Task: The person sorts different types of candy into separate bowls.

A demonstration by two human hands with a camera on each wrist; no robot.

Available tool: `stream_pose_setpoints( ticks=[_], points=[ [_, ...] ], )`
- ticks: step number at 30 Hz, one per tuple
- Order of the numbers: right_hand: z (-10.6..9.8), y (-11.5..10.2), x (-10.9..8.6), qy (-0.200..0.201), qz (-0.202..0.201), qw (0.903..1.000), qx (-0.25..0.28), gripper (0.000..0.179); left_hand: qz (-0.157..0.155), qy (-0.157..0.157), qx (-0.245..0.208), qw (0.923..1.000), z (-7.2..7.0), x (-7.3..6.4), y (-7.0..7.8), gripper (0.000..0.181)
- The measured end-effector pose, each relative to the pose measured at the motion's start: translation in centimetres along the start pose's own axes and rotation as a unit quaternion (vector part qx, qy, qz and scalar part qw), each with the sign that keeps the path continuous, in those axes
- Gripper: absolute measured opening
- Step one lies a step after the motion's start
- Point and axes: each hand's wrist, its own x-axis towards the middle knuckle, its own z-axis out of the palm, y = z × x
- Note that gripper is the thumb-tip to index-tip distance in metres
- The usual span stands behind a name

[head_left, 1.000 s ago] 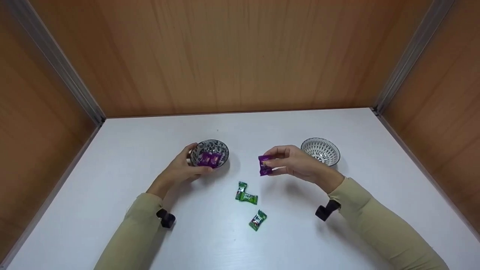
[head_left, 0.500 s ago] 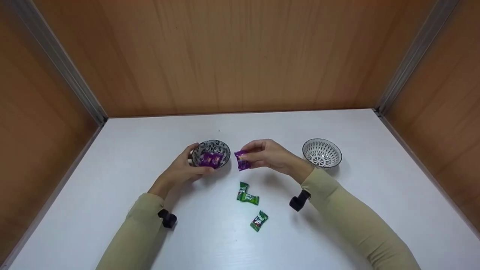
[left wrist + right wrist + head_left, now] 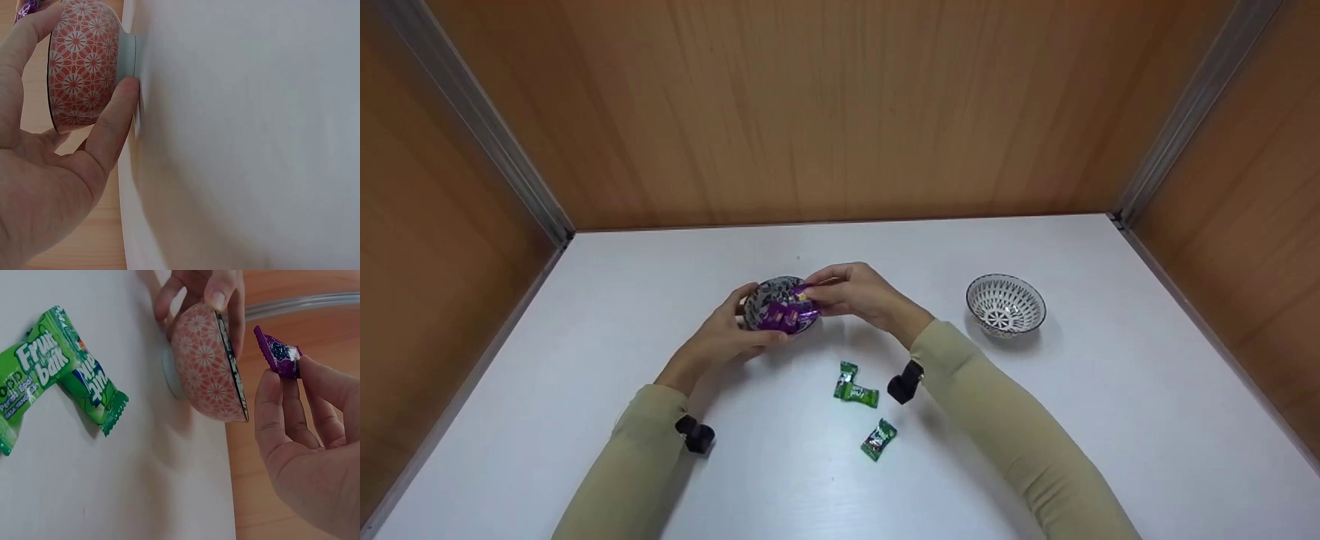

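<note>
My left hand (image 3: 724,336) grips a small bowl (image 3: 84,62), its thumb at the rim and a finger against the foot. Outside, the bowl is patterned with white flowers on red; the inside is black and white. Purple-wrapped candies (image 3: 777,318) lie in it. Between thumb and fingertips, my right hand (image 3: 859,296) pinches another purple-wrapped candy (image 3: 281,357). In the head view that candy overlaps the bowl's right side; the right wrist view shows it over the open mouth, apart from the rim.
On the white table (image 3: 607,300), two green-wrapped candies (image 3: 860,395) lie touching, with a third green candy (image 3: 879,439) nearer the front. A second patterned bowl (image 3: 1006,305) stands to the right. Wooden panels (image 3: 840,112) enclose the back and sides.
My right hand has carried the purple candy leftward from the middle of the table to over the bowl. The left hand and bowl have stayed in place.
</note>
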Motion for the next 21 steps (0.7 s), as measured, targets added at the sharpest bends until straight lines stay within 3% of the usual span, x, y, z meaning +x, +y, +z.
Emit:
stream_pose_setpoints(
  ticks=[21],
  points=[
    [1.00,0.76,0.90,0.029,0.018,0.9993,-0.013,0.029,0.017,-0.008,-0.005,0.9998,0.13,-0.20,-0.03,0.119]
  ],
)
